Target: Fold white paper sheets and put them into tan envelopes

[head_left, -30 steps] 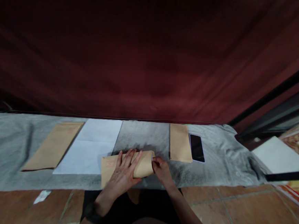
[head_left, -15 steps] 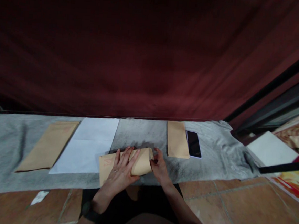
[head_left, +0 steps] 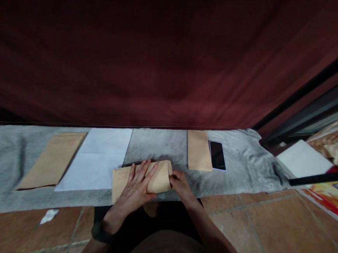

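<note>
"What do I have closest to me on your feed?"

"Low in my view I see a dark watch [head_left: 100,232] on the left wrist, and a white scrap [head_left: 49,216] lying on the tiled floor [head_left: 266,224]."

"And the hands?"

"The left hand [head_left: 136,184] is spread wide, palm down on a brown envelope [head_left: 159,180]. The right hand [head_left: 180,184] is narrow, its fingers drawn together at the envelope's right end. Some fingertips are hidden by the paper there, so I can't tell whether they grip it."

"Where exactly is that envelope?"

"At the near edge of the surface [head_left: 159,141], which is draped in grey cloth. Its right part bulges up in a curl; its left end lies flat, by the near right corner of a creased white sheet [head_left: 96,163]."

"Anything to the sides?"

"Left of the sheet, just beside it, I make out another brown envelope, the left one [head_left: 52,158]. Farther back on the right lies a smaller brown piece [head_left: 199,152], with a phone [head_left: 217,155], dark screen up, just beside it."

"And beyond?"

"A dark red curtain [head_left: 172,84] behind everything."
</note>
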Tool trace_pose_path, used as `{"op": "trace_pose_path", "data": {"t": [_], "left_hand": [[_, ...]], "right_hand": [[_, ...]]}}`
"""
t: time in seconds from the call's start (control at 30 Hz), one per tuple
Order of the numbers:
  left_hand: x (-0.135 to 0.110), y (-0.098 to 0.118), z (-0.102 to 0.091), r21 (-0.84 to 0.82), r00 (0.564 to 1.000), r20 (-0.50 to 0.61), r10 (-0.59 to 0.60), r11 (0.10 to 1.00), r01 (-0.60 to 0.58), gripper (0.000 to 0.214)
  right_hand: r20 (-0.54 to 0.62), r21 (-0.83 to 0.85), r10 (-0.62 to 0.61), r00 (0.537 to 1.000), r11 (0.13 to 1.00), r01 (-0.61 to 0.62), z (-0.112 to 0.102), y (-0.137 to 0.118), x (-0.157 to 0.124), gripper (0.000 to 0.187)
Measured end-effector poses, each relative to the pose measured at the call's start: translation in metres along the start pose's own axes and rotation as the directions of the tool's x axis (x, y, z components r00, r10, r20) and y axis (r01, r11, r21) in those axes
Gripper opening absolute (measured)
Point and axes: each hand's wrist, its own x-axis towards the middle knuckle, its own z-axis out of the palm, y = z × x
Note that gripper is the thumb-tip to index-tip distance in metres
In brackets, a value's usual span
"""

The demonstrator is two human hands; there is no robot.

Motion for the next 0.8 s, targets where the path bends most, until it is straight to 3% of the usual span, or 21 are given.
{"op": "trace_pose_path", "data": {"t": [0.1, 0.17, 0.2, 0.27, 0.33, 0.37, 0.43, 0.47, 0.5, 0.6, 0.73, 0.8], "left_hand": [[-0.008, 0.001, -0.003, -0.069, 0.995, -0.094, -0.038, 0.997, 0.032, 0.086], [-0.018, 0.003, -0.004, -0.187, 0.959, -0.223, -0.175, 0.973, 0.134, 0.064], [-0.025, 0.006, -0.004, -0.271, 0.914, -0.286, -0.288, 0.939, 0.211, 0.053], [-0.036, 0.013, -0.002, -0.497, 0.751, -0.344, -0.563, 0.788, 0.363, 0.039], [-0.042, 0.022, 0.003, -0.762, 0.580, -0.196, -0.791, 0.495, 0.418, 0.040], [-0.041, 0.028, 0.005, -0.868, 0.533, -0.041, -0.845, 0.294, 0.400, 0.045], [-0.031, 0.039, 0.009, -0.930, 0.533, 0.318, -0.784, -0.148, 0.336, 0.053], [-0.024, 0.043, 0.011, -0.903, 0.533, 0.428, -0.730, -0.314, 0.294, 0.055], [-0.016, 0.047, 0.012, -0.870, 0.542, 0.491, -0.682, -0.419, 0.261, 0.054], [0.005, 0.055, 0.015, -0.840, 0.559, 0.521, -0.645, -0.505, 0.200, 0.046], [0.015, 0.052, 0.019, -0.858, 0.510, 0.501, -0.699, -0.477, 0.188, 0.041], [0.016, 0.046, 0.018, -0.870, 0.522, 0.488, -0.699, -0.440, 0.224, 0.039]], "right_hand": [[-0.015, 0.061, -0.001, 1.000, 0.998, 0.002, 0.002, -0.003, -0.002, 0.013], [-0.041, 0.109, -0.002, 0.999, 0.994, 0.007, 0.003, -0.005, -0.002, 0.013], [-0.058, 0.135, -0.002, 0.998, 0.991, 0.010, 0.004, -0.006, -0.001, 0.015], [-0.094, 0.186, 0.002, 0.996, 0.982, 0.016, 0.006, -0.007, 0.000, 0.019], [-0.120, 0.231, 0.014, 0.993, 0.973, 0.014, 0.009, -0.008, 0.000, 0.024], [-0.126, 0.250, 0.021, 0.992, 0.968, 0.011, 0.011, -0.008, -0.001, 0.025], [-0.129, 0.279, 0.039, 0.991, 0.960, -0.002, 0.018, -0.009, -0.004, 0.027], [-0.129, 0.290, 0.048, 0.991, 0.957, -0.009, 0.022, -0.010, -0.006, 0.027], [-0.129, 0.296, 0.055, 0.990, 0.955, -0.014, 0.026, -0.011, -0.009, 0.027], [-0.124, 0.316, 0.062, 0.990, 0.949, -0.020, 0.035, -0.013, -0.018, 0.027], [-0.111, 0.332, 0.061, 0.992, 0.943, -0.021, 0.036, -0.015, -0.024, 0.028], [-0.084, 0.305, 0.066, 0.994, 0.952, -0.037, 0.032, -0.014, -0.024, 0.029]]}}
